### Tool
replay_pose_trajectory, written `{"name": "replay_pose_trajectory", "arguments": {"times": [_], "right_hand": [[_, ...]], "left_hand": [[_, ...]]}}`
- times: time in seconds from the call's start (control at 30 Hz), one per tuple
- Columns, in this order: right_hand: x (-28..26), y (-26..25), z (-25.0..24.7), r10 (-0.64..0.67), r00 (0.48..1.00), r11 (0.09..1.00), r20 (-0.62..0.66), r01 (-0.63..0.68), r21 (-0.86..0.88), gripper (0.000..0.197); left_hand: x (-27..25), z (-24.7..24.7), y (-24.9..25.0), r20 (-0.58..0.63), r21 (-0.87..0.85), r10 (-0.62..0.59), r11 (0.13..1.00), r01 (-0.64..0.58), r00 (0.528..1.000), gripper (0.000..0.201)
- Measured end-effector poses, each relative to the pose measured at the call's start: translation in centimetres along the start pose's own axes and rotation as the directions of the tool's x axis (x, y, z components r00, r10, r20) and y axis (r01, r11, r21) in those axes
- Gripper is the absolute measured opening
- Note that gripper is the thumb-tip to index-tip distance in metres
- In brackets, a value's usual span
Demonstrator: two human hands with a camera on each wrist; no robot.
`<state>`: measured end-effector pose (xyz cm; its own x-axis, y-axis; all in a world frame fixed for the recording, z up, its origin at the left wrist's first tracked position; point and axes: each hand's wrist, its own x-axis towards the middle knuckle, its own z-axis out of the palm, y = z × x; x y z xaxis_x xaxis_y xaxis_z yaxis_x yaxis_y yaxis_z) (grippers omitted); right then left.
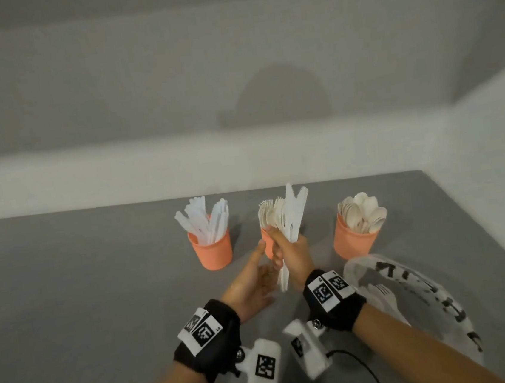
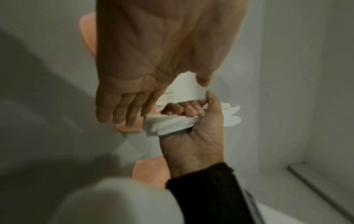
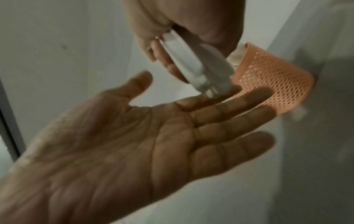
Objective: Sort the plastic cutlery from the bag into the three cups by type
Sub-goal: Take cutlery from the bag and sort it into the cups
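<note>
Knives (image 1: 291, 218) stand upright in a bundle gripped by the right hand (image 1: 292, 254), handle ends pointing down toward the left hand (image 1: 251, 282), open-palmed just beneath.

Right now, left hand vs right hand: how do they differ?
The left hand is open, palm up, holding nothing; the right hand grips a bundle of white knives. The left hand sits lower and nearer, the right hand in front of the middle cup. Both wear black wrist straps.

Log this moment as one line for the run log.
right hand grips knife bundle | left hand open beneath | middle cup behind | bag holds cutlery
</note>
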<state>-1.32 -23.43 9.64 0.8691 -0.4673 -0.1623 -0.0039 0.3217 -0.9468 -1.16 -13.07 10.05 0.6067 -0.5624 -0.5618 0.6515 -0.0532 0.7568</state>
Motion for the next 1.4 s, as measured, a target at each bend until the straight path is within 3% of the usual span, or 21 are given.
{"name": "replay_pose_trajectory", "arguments": {"times": [0.03, 0.1, 0.2, 0.3, 0.4, 0.5, 0.57, 0.63, 0.77, 0.87, 0.97, 1.0, 1.07, 1.13, 1.2, 1.23, 1.33, 1.4], "right_hand": [[-0.1, 0.3, 0.3, -0.019, 1.000, 0.999, -0.014, 0.019, -0.042, 0.035], [-0.3, 0.8, 0.6, -0.090, 0.995, 0.970, 0.034, 0.095, -0.226, 0.017], [-1.5, 1.2, 0.6, -0.140, 0.982, 0.866, 0.127, 0.184, -0.466, 0.018], [-2.7, 1.2, 0.6, -0.092, 0.976, 0.649, 0.200, 0.210, -0.731, 0.027], [-3.2, 1.2, 0.3, -0.087, 0.957, 0.634, 0.277, 0.267, -0.725, 0.025], [-2.4, 0.6, -0.9, 0.056, 0.900, 0.783, 0.431, 0.229, -0.579, 0.035], [-2.0, -0.1, -1.6, 0.214, 0.826, 0.856, 0.521, 0.099, -0.507, 0.024], [-2.0, -0.7, -2.1, 0.341, 0.751, 0.883, 0.565, -0.049, -0.467, 0.007], [-2.6, -1.1, -2.2, 0.497, 0.648, 0.867, 0.577, -0.353, -0.350, 0.017], [-2.9, -0.5, -1.8, 0.470, 0.706, 0.880, 0.531, -0.326, -0.345, 0.024], [-2.9, 0.2, -1.6, 0.343, 0.843, 0.927, 0.415, -0.233, -0.295, 0.013], [-2.7, 0.5, -1.6, 0.286, 0.882, 0.941, 0.374, -0.187, -0.281, 0.008], [-2.3, 0.8, -1.7, 0.210, 0.930, 0.956, 0.303, -0.131, -0.261, 0.018], [-2.0, 0.9, -1.9, 0.180, 0.945, 0.954, 0.273, -0.101, -0.282, 0.021], [-2.0, 0.8, -2.1, 0.153, 0.943, 0.948, 0.296, -0.056, -0.313, 0.011], [-1.9, 0.8, -2.1, 0.151, 0.939, 0.944, 0.309, -0.045, -0.326, 0.005], [-2.0, 0.8, -2.3, 0.165, 0.934, 0.943, 0.317, -0.055, -0.329, 0.013], [-2.0, 0.8, -2.4, 0.185, 0.930, 0.949, 0.316, -0.086, -0.303, 0.014]], "left_hand": [[-0.2, -0.3, -0.1, -0.005, 0.071, 0.061, 0.996, -0.061, 0.998, 0.054], [-0.4, -0.1, 0.1, -0.043, 0.161, 0.220, 0.964, -0.210, 0.975, 0.035], [-0.3, 0.8, 0.9, -0.177, 0.177, 0.396, 0.914, -0.366, 0.901, 0.036], [0.6, 1.4, 1.1, -0.343, 0.135, 0.444, 0.895, -0.424, 0.828, 0.027], [1.4, 1.6, 1.1, -0.418, 0.125, 0.451, 0.888, -0.442, 0.788, 0.016], [1.8, 1.0, 0.8, -0.279, 0.139, 0.448, 0.894, -0.426, 0.850, 0.026], [1.7, 0.5, 0.8, -0.112, 0.141, 0.409, 0.909, -0.393, 0.906, 0.031], [1.4, 0.4, 1.2, 0.021, 0.122, 0.364, 0.924, -0.364, 0.931, 0.030], [0.9, 0.5, 1.9, 0.094, 0.140, 0.318, 0.934, -0.329, 0.943, 0.035], [1.0, 0.0, 2.1, 0.077, 0.139, 0.319, 0.935, -0.327, 0.945, 0.038], [1.4, -0.4, 2.2, -0.064, 0.216, 0.335, 0.924, -0.314, 0.940, 0.058], [1.7, -0.6, 2.1, -0.130, 0.257, 0.355, 0.914, -0.314, 0.926, 0.062], [1.9, -0.7, 1.9, -0.254, 0.329, 0.427, 0.882, -0.337, 0.868, 0.054], [1.8, -0.5, 1.7, -0.291, 0.381, 0.493, 0.846, -0.373, 0.820, 0.044], [1.6, -0.1, 1.6, -0.286, 0.420, 0.541, 0.813, -0.404, 0.791, 0.038], [1.6, 0.0, 1.6, -0.284, 0.431, 0.553, 0.804, -0.411, 0.784, 0.034], [1.9, -0.1, 1.5, -0.300, 0.463, 0.563, 0.792, -0.399, 0.770, 0.018], [2.2, -0.4, 1.4, -0.309, 0.463, 0.560, 0.794, -0.393, 0.769, 0.022]]}}
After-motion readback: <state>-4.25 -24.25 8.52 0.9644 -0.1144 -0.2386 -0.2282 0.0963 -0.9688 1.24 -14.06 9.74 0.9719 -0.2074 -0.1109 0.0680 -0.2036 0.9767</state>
